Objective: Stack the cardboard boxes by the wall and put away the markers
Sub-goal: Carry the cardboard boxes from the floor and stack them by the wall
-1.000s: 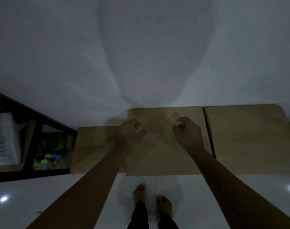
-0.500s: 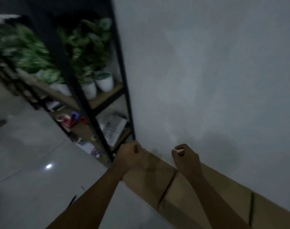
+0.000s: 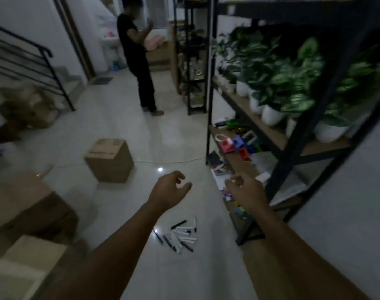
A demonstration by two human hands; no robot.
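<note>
A small cardboard box (image 3: 110, 160) stands alone on the white tiled floor, ahead and to the left. Larger cardboard boxes (image 3: 22, 215) sit blurred at the near left. A loose pile of several black and white markers (image 3: 180, 236) lies on the floor below and between my arms. My left hand (image 3: 170, 189) hangs in the air above the floor, fingers loosely curled, holding nothing. My right hand (image 3: 244, 190) is raised beside the shelf's lower corner, fingers loosely curled and empty.
A black metal shelf (image 3: 293, 135) with potted plants and toys runs along the right. A person in black (image 3: 139, 61) stands further down the room. A stair railing (image 3: 28, 61) and more boxes (image 3: 26, 107) are at the far left. A thin cable (image 3: 169, 162) crosses the floor.
The view has swung left, from the boxes against the wall to the open room. Both hands came off the boxes and now hang free and more relaxed.
</note>
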